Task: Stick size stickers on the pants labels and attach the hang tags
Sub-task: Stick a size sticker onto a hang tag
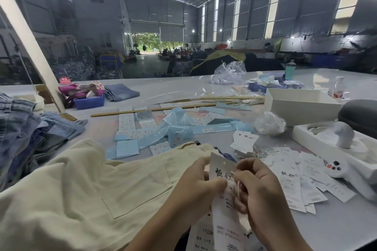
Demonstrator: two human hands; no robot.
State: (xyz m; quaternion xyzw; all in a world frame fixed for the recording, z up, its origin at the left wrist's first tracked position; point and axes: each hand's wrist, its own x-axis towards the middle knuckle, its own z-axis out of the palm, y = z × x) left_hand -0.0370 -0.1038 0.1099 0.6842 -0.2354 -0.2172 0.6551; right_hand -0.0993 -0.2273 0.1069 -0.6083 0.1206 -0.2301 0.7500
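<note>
We're on the hang tag [221,171] step: left hand [195,187] pinches it, right hand [259,187] pinches its string [238,186]. Next, we loop that onto the cream pants [81,189].

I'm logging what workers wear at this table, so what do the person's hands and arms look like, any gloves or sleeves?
Both hands, left and right, are bare: no gloves, rings or watch visible. The forearms are bare too, with no sleeves showing up to the bottom edge of the picture. No markings or bands can be seen on either.
</note>
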